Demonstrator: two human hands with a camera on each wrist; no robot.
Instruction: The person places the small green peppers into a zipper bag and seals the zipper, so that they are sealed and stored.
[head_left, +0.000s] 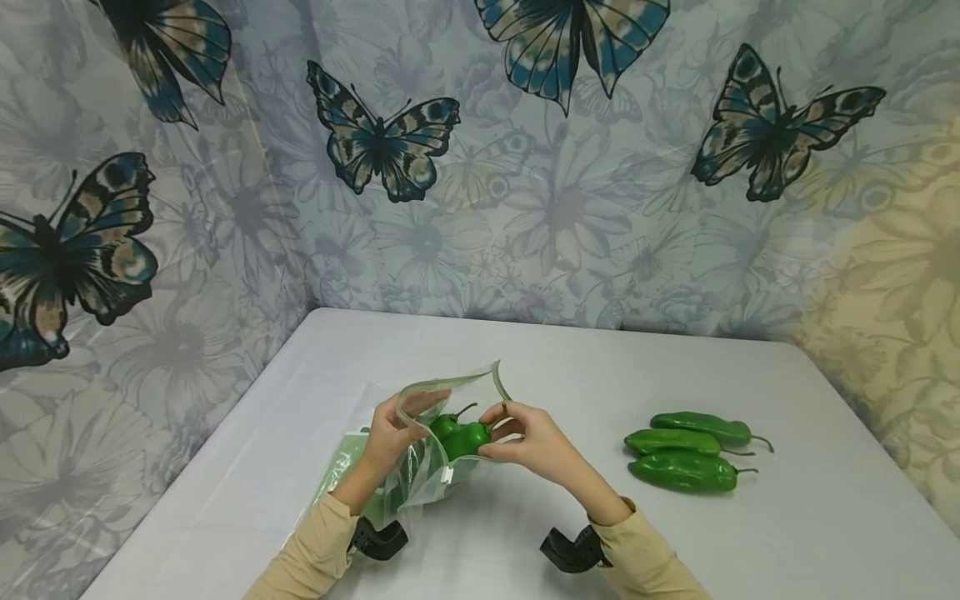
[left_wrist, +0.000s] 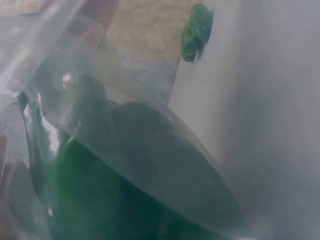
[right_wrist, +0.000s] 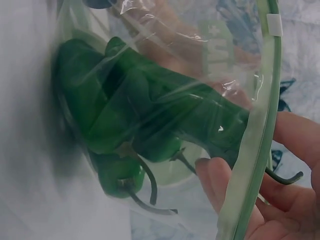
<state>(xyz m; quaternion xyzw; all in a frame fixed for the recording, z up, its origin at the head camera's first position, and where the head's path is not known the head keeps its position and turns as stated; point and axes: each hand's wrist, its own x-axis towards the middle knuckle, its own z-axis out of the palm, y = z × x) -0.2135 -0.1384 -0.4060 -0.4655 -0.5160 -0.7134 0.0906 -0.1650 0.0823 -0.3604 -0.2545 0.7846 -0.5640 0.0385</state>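
Note:
A clear zip bag [head_left: 427,487] with a green rim and a white slider stands with its mouth spread. My left hand [head_left: 386,437] holds its left side. At the mouth, my right hand [head_left: 534,440] grips a green pepper [head_left: 467,442] near its stem end. In the right wrist view that pepper [right_wrist: 200,107] slants down into the bag, and fingers [right_wrist: 215,180] show near its stem. Several other green peppers [right_wrist: 85,100] lie inside, stems showing through the plastic. The left wrist view is mostly filled by hazy plastic with green peppers [left_wrist: 100,195] behind it.
Three green peppers [head_left: 686,472] lie side by side on the white table [head_left: 570,358], right of my right hand. A flat green-and-clear package [head_left: 341,467] lies under my left forearm. Butterfly-patterned cloth [head_left: 562,208] hangs behind the table.

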